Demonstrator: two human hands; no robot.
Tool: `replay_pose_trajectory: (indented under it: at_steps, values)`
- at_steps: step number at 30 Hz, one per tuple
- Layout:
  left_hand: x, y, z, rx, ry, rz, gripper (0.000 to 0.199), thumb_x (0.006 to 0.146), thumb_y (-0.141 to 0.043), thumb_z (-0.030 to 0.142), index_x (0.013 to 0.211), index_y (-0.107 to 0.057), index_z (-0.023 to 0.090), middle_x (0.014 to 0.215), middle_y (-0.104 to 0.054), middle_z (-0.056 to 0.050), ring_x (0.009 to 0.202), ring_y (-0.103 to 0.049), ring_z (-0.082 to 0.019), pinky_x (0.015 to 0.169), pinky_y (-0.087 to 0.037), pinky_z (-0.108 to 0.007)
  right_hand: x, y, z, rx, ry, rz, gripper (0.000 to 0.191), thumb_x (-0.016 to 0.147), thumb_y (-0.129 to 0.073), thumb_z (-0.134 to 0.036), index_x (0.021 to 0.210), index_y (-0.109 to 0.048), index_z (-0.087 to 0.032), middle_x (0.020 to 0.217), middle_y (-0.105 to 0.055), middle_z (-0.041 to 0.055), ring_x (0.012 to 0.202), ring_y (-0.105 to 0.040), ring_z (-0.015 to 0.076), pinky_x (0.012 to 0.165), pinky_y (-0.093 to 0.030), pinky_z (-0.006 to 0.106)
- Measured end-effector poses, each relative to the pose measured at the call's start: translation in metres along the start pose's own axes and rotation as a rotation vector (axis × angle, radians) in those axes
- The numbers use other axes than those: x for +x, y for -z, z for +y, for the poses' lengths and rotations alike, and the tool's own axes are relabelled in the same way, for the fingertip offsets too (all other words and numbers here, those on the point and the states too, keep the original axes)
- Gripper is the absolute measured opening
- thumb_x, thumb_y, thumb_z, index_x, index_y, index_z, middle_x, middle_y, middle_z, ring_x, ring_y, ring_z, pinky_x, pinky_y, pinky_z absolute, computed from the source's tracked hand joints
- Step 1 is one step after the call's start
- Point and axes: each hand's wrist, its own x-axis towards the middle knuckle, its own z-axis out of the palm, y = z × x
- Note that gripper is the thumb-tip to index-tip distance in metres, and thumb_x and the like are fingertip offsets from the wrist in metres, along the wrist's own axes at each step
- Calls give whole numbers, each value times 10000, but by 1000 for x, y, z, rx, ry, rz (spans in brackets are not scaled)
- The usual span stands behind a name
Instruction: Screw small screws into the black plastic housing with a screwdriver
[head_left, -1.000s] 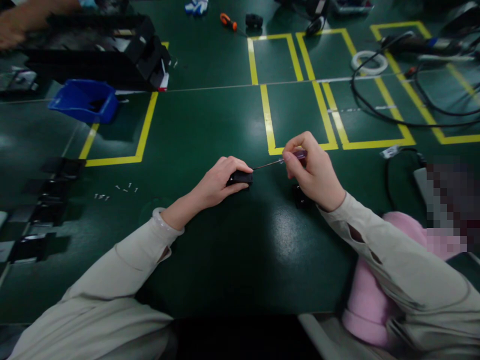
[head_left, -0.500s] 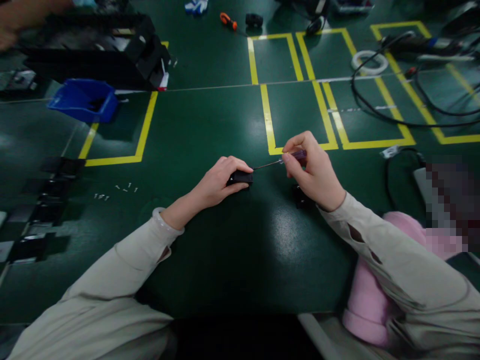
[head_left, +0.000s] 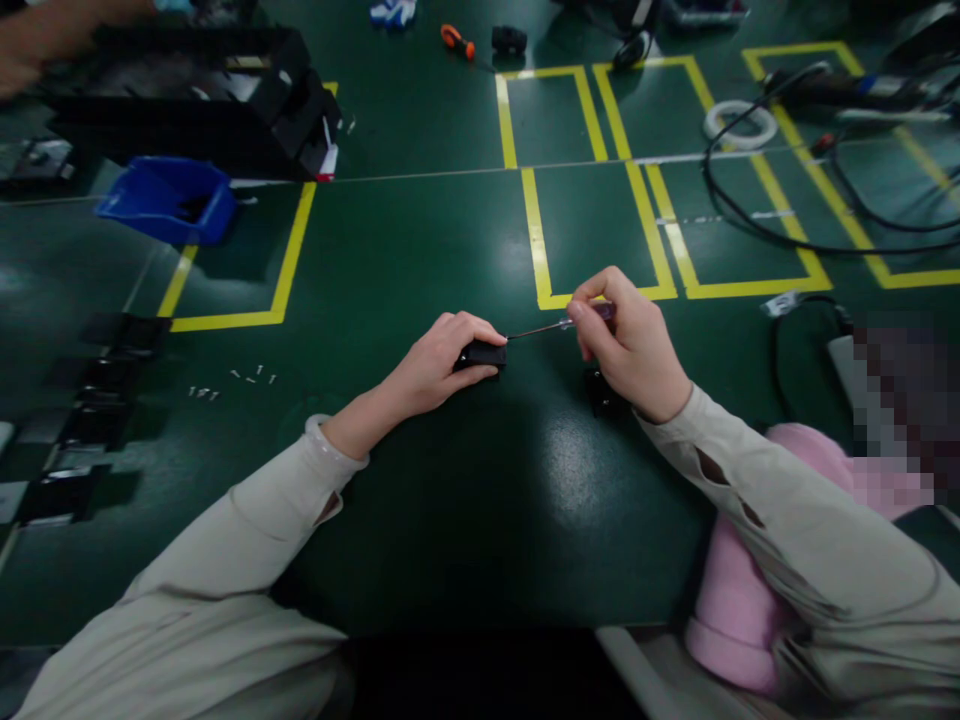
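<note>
My left hand (head_left: 442, 360) grips a small black block-like part (head_left: 484, 354) against the green table, fingers over its top and thumb along its near side. In my right hand (head_left: 626, 340) is a screwdriver (head_left: 544, 328) with a purplish see-through handle, lying nearly level. Its thin shaft points left and the tip meets the right end of the black part by my left fingertips; the exact contact is too small to make out. Below my right hand lies another small black part (head_left: 602, 392), partly covered by the hand.
Several small screws (head_left: 251, 378) lie left of my left hand. A blue bin (head_left: 172, 200) stands farther back, before a long black housing (head_left: 195, 100) where another person's arm (head_left: 52, 40) reaches in. Black parts (head_left: 94, 425) line the left side. A cable (head_left: 750, 215) loops at right.
The fingers of my right hand have shifted and curled more around the screwdriver handle, turning slightly. My left hand and the black part stay where they were.
</note>
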Motion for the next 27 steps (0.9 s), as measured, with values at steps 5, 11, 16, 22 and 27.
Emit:
replay_pose_trajectory:
  at_steps: [5, 11, 16, 22, 27]
  values:
    - [0, -1, -1, 8, -9, 6, 269, 966, -608, 304, 1210, -553, 206, 1214, -636, -75, 1139, -574, -223, 993, -426, -384, 0, 0, 2, -16, 27, 24, 56, 946, -510, -241, 993, -487, -221, 779, -565, -15, 649, -573, 117, 595, -436, 303]
    - [0, -1, -2, 3, -13, 10, 270, 969, -605, 311, 1213, -553, 210, 1214, -637, -69, 1149, -576, -220, 1004, -420, -380, 1, 1, 0, -38, 30, 24, 169, 962, -543, -349, 860, -495, -223, 658, -523, -44, 543, -510, 94, 544, -378, 290]
    - [0, -1, -2, 7, -14, 14, 270, 964, -615, 300, 1211, -558, 207, 1214, -633, -66, 1144, -572, -215, 1000, -424, -370, 1, 0, 1, -5, 29, 20, 64, 935, -541, -228, 982, -498, -221, 746, -552, -29, 601, -553, 105, 573, -410, 295]
    - [0, -1, -1, 3, -29, 18, 265, 965, -620, 294, 1207, -557, 205, 1204, -635, -62, 1136, -573, -210, 992, -422, -363, 1, 1, 1, -19, 20, 14, 180, 963, -544, -358, 854, -498, -223, 649, -527, -44, 541, -511, 92, 539, -375, 289]
    - [0, -1, -2, 11, -29, 15, 275, 962, -625, 288, 1214, -553, 205, 1212, -632, -64, 1140, -570, -211, 991, -426, -364, 1, 0, 3, -10, 34, 17, 40, 948, -518, -241, 977, -498, -223, 703, -541, -36, 579, -542, 105, 560, -408, 297]
